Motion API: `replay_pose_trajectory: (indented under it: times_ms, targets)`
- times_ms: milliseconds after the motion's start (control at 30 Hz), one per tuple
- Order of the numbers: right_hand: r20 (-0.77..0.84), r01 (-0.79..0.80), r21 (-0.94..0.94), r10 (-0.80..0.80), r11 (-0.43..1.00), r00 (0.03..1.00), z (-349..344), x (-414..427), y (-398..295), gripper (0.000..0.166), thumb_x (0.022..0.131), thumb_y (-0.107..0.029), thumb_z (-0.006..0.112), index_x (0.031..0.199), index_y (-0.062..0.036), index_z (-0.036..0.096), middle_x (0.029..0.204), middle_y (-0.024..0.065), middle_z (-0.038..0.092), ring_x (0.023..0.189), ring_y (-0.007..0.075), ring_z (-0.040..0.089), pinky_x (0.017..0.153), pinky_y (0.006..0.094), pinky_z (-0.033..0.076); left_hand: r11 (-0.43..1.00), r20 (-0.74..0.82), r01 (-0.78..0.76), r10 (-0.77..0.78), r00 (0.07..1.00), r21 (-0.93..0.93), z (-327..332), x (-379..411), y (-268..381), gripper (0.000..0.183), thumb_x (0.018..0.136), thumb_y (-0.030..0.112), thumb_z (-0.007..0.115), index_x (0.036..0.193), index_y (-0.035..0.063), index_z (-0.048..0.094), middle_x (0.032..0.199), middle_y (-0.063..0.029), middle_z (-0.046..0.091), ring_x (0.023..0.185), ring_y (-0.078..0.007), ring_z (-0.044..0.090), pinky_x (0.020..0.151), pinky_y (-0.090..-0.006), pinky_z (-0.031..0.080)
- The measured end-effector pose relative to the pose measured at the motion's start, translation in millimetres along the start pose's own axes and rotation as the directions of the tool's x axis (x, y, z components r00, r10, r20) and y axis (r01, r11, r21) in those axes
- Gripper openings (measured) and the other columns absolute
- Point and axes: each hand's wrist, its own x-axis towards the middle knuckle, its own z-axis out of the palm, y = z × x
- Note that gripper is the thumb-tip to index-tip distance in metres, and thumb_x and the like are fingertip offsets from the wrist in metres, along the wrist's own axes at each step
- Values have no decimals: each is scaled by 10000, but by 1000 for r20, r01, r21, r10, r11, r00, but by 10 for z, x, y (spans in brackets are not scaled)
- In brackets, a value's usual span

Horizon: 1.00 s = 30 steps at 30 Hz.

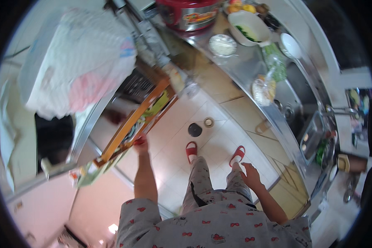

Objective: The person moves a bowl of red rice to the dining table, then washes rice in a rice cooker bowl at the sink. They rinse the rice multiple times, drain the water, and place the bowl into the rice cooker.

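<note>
My left hand (141, 146) reaches to the front edge of a pulled-out wooden drawer (131, 124). Something small and red (139, 140) shows at its fingers, too blurred to name; whether the hand grips it or the drawer front is unclear. Inside the drawer lie a yellow-green item (156, 104) and other things that are hard to make out. My right hand (251, 177) hangs beside my right thigh with its fingers apart and nothing in it.
On the steel counter (232, 66) at the right are a red cooker (192, 15), a white casserole dish (249, 28), a plastic-wrapped bowl (222, 45) and bagged food (263, 91), beside a sink (293, 83). A dark round object (195, 130) and a ring (208, 122) lie on the floor before my slippers (191, 150).
</note>
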Motion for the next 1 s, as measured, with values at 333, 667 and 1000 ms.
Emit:
replay_pose_trajectory:
  times_ms: [333, 667, 1000]
  targets:
    - [-61, -404, -48, 401, 914, 914, -75, -707, 304, 491, 860, -204, 641, 1310, -100, 473, 1190, 184, 574, 1082, 380, 588, 911, 471, 481, 996, -609, 80, -92, 788, -48, 794, 212, -108, 756, 919, 664, 425, 1413, 94, 366, 1307, -182, 566, 1203, -403, 536, 1049, -611, 402]
    - [-359, -517, 138, 529, 845, 769, -665, -1212, 1147, 511, 882, -174, 627, 1351, -120, 430, 1280, 164, 536, 1123, 377, 574, 924, 466, 489, 473, -57, 784, -842, 537, 402, 3167, -1068, -2603, 276, 1001, 327, 528, 1233, 183, 568, 1428, -152, 491, 1357, -278, 432, 1062, -478, 415]
    - [-422, -687, 546, 866, 480, 269, -1092, -2742, 4627, 669, 864, -253, 637, 1444, -81, 350, 1360, 262, 483, 1174, 442, 538, 1003, 491, 442, 72, -65, 499, -966, 251, 864, 5312, -2845, -4526, 579, 962, 264, 599, 1485, 190, 362, 1499, -113, 376, 1347, -270, 421, 1054, -460, 405]
